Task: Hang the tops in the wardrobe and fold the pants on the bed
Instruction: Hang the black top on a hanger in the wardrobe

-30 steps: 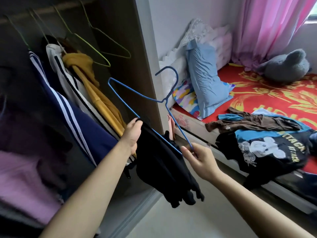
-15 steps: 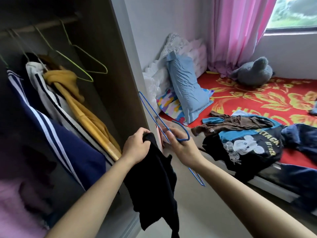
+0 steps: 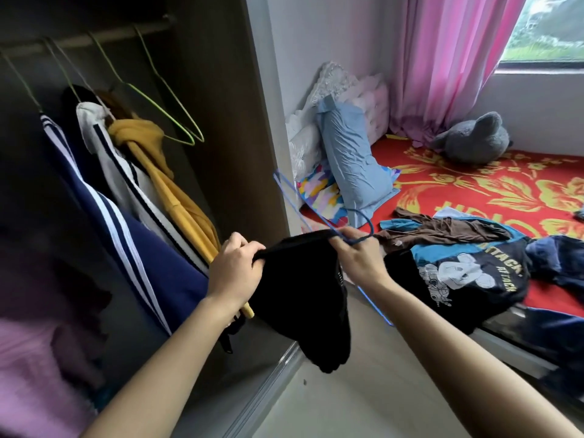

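My left hand grips one edge of a black top, which hangs in front of the open wardrobe. My right hand pinches the top's other edge together with a blue wire hanger; the hanger's hook loops by my fingers and its frame runs up to the left and down behind my wrist. The top is stretched between both hands. On the bed lies a pile of clothes: a brown garment, a black and blue printed shirt and dark blue pants.
Inside the wardrobe hang a navy striped jacket, a white striped top, a yellow top and empty green hangers on the rail. A blue pillow and a grey plush toy lie at the bed's far end.
The hanger swung from upright, hook on top, to hook-down by my right hand. Both hands rose and spread the black top between them; the view shifted right toward the bed.
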The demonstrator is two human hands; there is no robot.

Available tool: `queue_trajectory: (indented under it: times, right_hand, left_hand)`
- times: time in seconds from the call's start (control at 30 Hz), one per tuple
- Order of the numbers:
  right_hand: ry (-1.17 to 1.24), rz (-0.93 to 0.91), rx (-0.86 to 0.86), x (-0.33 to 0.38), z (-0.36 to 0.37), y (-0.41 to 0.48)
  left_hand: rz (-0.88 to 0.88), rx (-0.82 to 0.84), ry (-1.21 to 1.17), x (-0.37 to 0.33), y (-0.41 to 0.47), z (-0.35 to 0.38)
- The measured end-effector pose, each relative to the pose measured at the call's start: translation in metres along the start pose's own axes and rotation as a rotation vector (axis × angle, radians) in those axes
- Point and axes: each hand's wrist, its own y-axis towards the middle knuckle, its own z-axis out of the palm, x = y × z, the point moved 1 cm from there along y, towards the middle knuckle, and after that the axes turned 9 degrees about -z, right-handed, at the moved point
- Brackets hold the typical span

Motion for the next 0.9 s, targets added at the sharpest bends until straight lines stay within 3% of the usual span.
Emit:
queue_trajectory:
  times: [0.1, 0.27, 0.43, 0.53, 0.73, 0.9]
  right_hand:
    - [0.006, 0.011, -0.009, 0.016, -0.005, 0.013]
    - [-0.083, 0.103, 0.023, 0.008, -0.012, 0.007]
    - [-0.198, 0.161, 0.142, -0.008, -0.019, -0.01]
    - [-0.128, 0.191, 0.226, -0.011, -0.028, -0.021]
    - [-0.146, 0.163, 0.249, 0.008, -0.061, -0.033]
    - [-0.211, 0.12, 0.275, 0.052, -0.082, -0.035]
  left_hand:
    - [-0.062, 0.089, -0.088, 0.006, -0.003, 0.006]
    - [-0.575, 0.468, -0.988, -0.005, 0.0, 0.01]
    - [-0.651, 0.559, -1.221, -0.024, 0.004, 0.02]
    - [-0.576, 0.455, -1.12, -0.026, 0.011, 0.032]
    - [-0.281, 0.142, -0.547, -0.012, 0.027, 0.038]
    - [-0.225, 0.035, -0.264, 0.008, 0.033, 0.03]
